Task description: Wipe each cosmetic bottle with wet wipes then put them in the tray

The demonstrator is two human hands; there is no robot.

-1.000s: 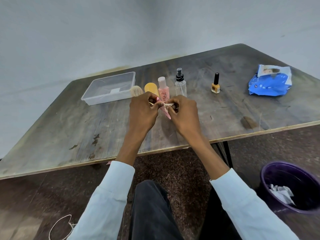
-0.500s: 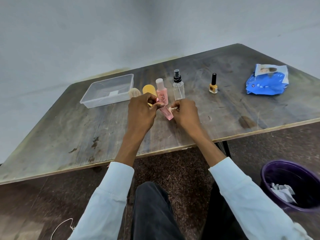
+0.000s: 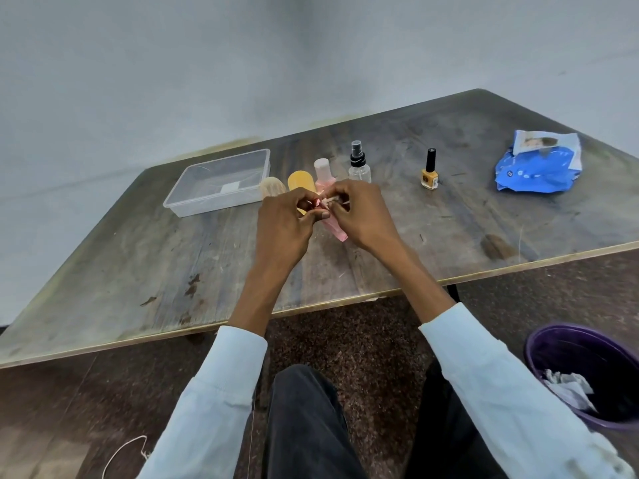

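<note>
step: wiping | left hand (image 3: pixel 283 219) pinches small pink plastic tube (image 3: pixel 337 229) | right hand (image 3: pixel 363 216) grips white wipe scrap (image 3: pixel 328 201) against it | advice: likely rotate tube, cover all sides

Pale blue sleeves (image 3: pixel 221 392), dark trousers (image 3: pixel 304 426)

Worn wooden table (image 3: pixel 145 271). Left of fingers (image 3: pixel 313 216): clear tray (image 3: pixel 193 205), beige bottle (image 3: pixel 271 188). Beyond fingers: yellow bottle (image 3: pixel 300 181), pink bottle (image 3: pixel 323 172), spray bottle (image 3: pixel 359 167). Right: nail polish (image 3: pixel 429 171), wipes pack (image 3: pixel 539 164).
</note>
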